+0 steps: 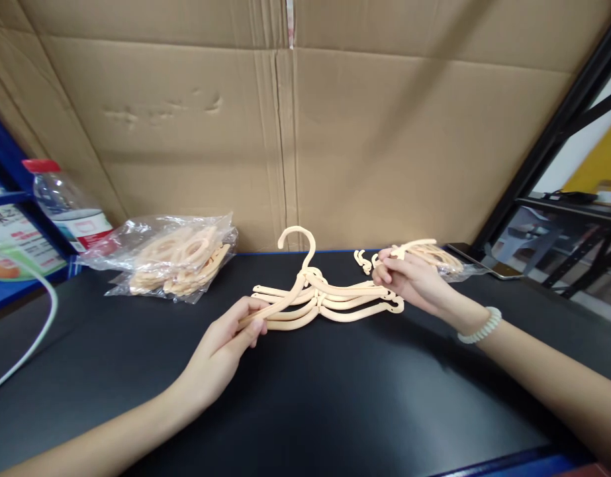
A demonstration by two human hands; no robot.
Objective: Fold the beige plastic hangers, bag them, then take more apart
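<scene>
- At the far left, a printed panel is cut off by the frame; one large dark character is partly seen, and the red lines are too blurred to read.
- A white cable is cropped at the edge.
- Print on the red-and-white label of a red-capped bottle cannot be read; the bottle's base is hidden by a clear bag of pale parts, blurred by wrinkled film.
- A pale hanger is held by the left hand, fingers closed around its left arm, whose tip is covered. Its hook is raised above the black table.
- More hangers are laid just behind and below, overlapping; their count is uncertain.
- Small hook pieces are partly masked by the right hand.
- A pale piece is pinched between its thumb and fingers; the gripped end is concealed.
- A second bag is half hidden behind that hand.
</scene>
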